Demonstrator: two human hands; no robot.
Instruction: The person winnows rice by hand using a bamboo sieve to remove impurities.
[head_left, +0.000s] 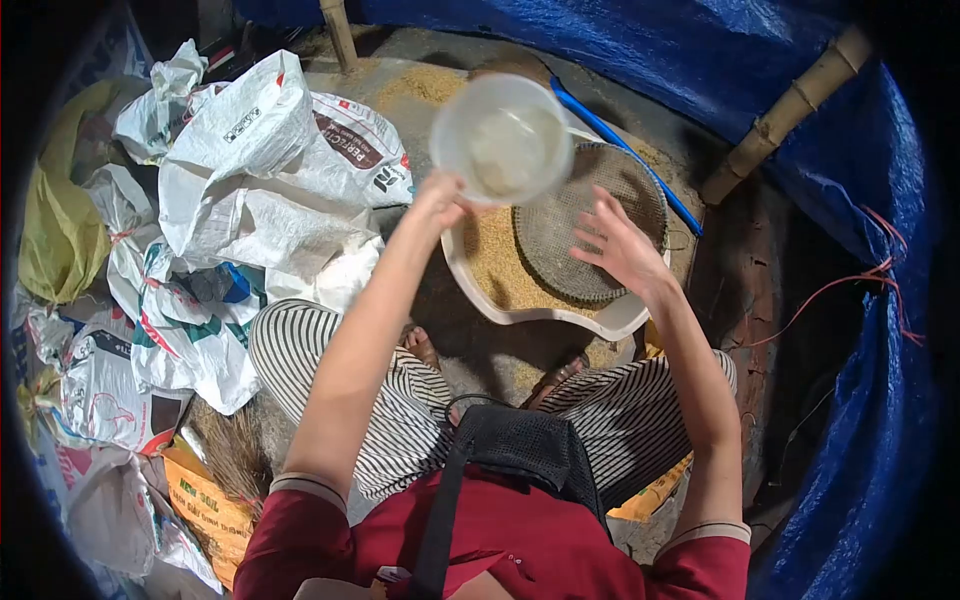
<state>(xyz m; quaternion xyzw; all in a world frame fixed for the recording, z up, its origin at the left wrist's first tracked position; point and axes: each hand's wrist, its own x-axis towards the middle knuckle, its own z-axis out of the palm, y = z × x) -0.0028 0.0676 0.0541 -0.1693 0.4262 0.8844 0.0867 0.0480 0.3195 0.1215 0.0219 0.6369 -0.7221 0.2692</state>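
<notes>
My left hand (pixel 440 203) grips the near left rim of a translucent white plastic bowl (pixel 503 140), held up above the far side of a white basin. The bowl's inside looks whitish, and its contents are too blurred to tell. The basin (pixel 610 325) holds yellowish grain (pixel 495 255). On its right part rests a round woven sieve (pixel 555 235). Over the sieve's right side hovers my right hand (pixel 620 243), fingers spread, with nothing in it.
White printed sacks (pixel 240 150) pile up at the left beside a yellow-green sack (pixel 62 210). A blue pipe (pixel 625 150) runs behind the sieve. Bamboo poles (pixel 785 115) and blue tarpaulin (pixel 900 160) border the right. A straw broom (pixel 225 445) lies by my left knee.
</notes>
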